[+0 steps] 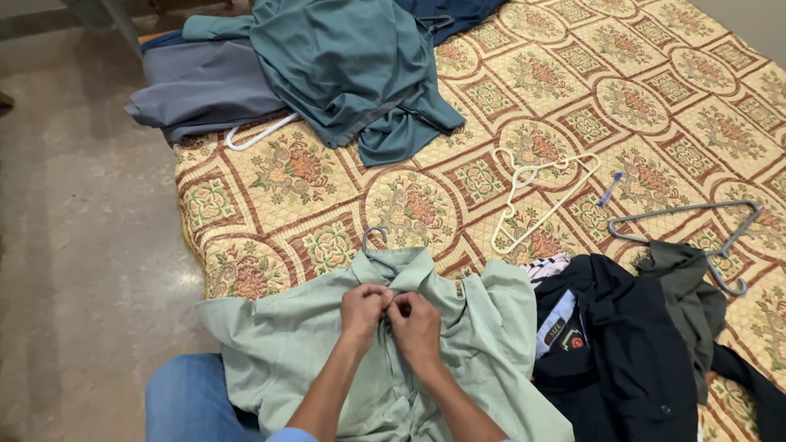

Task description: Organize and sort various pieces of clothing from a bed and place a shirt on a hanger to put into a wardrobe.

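Note:
A pale green shirt [483, 327] lies on the near edge of the bed, on a hanger whose grey hook [375, 240] pokes out above the collar. My left hand [363, 311] and my right hand [416, 323] meet just below the collar, fingers pinched on the shirt's front placket. What lies between the fingertips is hidden.
The bed has a patterned gold-and-brown bedspread [573, 74]. On it lie a white hanger [536, 192], a grey hanger [696, 233], a blue pen [610, 190], dark clothes [622, 344] at right, and teal and grey garments [344, 65] at the back. A tiled floor [74, 245] lies to the left.

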